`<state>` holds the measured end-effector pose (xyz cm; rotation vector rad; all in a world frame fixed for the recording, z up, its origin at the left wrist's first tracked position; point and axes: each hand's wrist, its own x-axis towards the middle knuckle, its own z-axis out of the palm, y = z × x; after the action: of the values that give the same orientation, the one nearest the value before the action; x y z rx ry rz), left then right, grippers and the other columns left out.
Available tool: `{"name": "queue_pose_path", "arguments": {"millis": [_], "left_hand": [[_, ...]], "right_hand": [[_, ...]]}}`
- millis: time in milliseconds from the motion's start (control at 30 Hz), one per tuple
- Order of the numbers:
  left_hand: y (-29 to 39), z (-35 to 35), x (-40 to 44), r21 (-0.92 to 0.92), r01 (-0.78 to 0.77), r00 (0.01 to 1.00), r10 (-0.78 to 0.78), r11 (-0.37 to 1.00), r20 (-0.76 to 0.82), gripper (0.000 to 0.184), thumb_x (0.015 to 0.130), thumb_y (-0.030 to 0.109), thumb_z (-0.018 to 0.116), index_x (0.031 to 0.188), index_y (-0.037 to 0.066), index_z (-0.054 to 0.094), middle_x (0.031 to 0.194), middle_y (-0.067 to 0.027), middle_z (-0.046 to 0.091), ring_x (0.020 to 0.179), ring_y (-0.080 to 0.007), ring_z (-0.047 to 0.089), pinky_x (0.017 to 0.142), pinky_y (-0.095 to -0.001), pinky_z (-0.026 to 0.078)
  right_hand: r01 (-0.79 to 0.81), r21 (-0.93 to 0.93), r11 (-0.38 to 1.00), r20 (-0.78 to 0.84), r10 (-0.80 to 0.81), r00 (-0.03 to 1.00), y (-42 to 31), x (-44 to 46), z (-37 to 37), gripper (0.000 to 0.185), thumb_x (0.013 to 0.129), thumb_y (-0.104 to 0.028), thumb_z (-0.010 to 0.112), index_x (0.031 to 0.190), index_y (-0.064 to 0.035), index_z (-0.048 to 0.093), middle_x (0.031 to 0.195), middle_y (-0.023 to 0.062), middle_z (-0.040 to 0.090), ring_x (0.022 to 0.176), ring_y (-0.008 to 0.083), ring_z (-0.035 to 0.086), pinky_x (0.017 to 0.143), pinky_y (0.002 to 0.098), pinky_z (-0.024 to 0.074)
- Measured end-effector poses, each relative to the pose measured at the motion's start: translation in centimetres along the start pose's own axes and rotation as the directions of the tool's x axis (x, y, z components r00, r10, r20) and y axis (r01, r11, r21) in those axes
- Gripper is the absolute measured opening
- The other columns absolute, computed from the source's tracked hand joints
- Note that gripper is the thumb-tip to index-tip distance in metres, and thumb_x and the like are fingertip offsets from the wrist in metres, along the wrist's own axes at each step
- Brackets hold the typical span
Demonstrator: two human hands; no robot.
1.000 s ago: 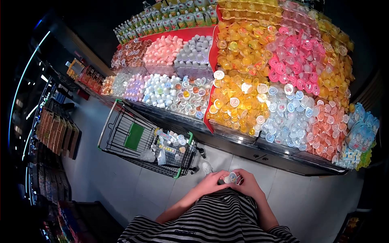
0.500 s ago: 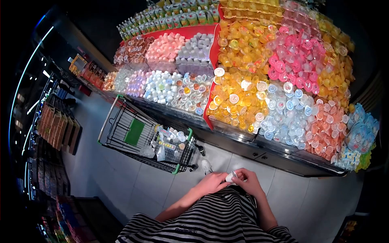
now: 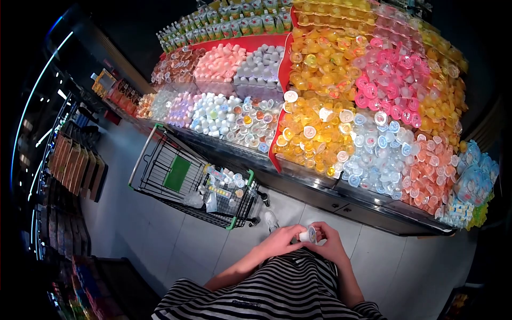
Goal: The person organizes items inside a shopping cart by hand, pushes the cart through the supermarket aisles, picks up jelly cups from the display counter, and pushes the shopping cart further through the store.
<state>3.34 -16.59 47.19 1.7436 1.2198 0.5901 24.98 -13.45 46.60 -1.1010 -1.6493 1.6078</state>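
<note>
In front of my waist, both hands are closed on a small white jelly cup [image 3: 307,235]. My left hand [image 3: 281,242] grips it from the left side. My right hand [image 3: 329,244] has its fingers at the cup's right edge. The cup is tilted so that its printed round lid shows; part of its body is hidden by fingers. Beyond my hands stands a long display counter heaped with similar jelly cups, the nearest being pale blue jelly cups [image 3: 376,154] and orange-red jelly cups [image 3: 428,173].
A shopping cart [image 3: 176,200] with several packages and cups in it stands left of my feet, against the counter [image 3: 304,194]. Yellow jelly cups [image 3: 314,136] and pink jelly cups [image 3: 393,80] fill higher bins. Drink pouches [image 3: 232,26] line the back. Stacked goods [image 3: 77,165] stand far left.
The cup has been turned in my hands, so its printed lid now faces up toward me. My right hand's fingers have shifted to its right edge. The cart stays put.
</note>
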Motion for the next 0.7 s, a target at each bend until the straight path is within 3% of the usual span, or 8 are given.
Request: {"name": "queue_pose_path", "arguments": {"millis": [233, 433, 600, 700], "left_hand": [[0.2, -0.2, -0.4, -0.134, 0.004, 0.996, -0.015, 0.991, -0.086, 0.042, 0.082, 0.016, 0.072, 0.119, 0.005, 0.056, 0.096, -0.0149, 0.067, 0.087, -0.0318, 0.068, 0.077, -0.0384, 0.053], [-0.7, -0.6, -0.6, 0.073, 0.012, 1.0, -0.011, 0.997, -0.02, 0.031, 0.086, 0.019, 0.069, 0.11, 0.002, 0.057, 0.087, -0.0208, 0.066, 0.081, -0.0399, 0.064, 0.07, -0.0418, 0.051], [-1.1, -1.0, -1.1, 0.01, -0.011, 0.999, 0.011, 1.0, -0.036, 0.025, 0.087, 0.019, 0.067, 0.103, 0.003, 0.059, 0.079, -0.0186, 0.065, 0.075, -0.039, 0.064, 0.066, -0.0429, 0.05], [-1.2, -1.2, -1.2, 0.008, -0.039, 0.999, 0.04, 0.999, -0.032, 0.022, 0.087, 0.02, 0.068, 0.099, 0.004, 0.06, 0.077, -0.0164, 0.065, 0.072, -0.0371, 0.064, 0.064, -0.0427, 0.049]], "right_hand": [[0.07, 0.064, 0.995, 0.006, -0.071, 0.997, -0.5, 0.7, 0.8, 0.052, 0.073, -0.011, 0.083, 0.119, -0.0031, 0.061, 0.097, 0.0021, 0.066, 0.079, 0.0076, 0.058, 0.073, 0.0232, 0.0487], [0.035, -0.019, 0.999, 0.057, -0.034, 0.998, -1.1, 1.3, 0.6, 0.048, 0.075, -0.011, 0.082, 0.117, -0.0018, 0.061, 0.089, 0.0001, 0.065, 0.079, 0.0067, 0.057, 0.073, 0.0232, 0.0482], [0.106, -0.087, 0.991, 0.116, -0.095, 0.989, -3.2, 2.0, 0.2, 0.045, 0.074, -0.011, 0.081, 0.115, -0.0015, 0.063, 0.086, 0.0024, 0.065, 0.076, 0.0088, 0.057, 0.071, 0.0241, 0.0482], [0.261, -0.333, 0.906, -0.087, -0.305, 0.948, -7.2, 3.0, -0.7, 0.039, 0.076, -0.008, 0.078, 0.112, -0.0008, 0.065, 0.084, 0.0053, 0.064, 0.073, 0.0122, 0.059, 0.069, 0.0251, 0.0482]]}}
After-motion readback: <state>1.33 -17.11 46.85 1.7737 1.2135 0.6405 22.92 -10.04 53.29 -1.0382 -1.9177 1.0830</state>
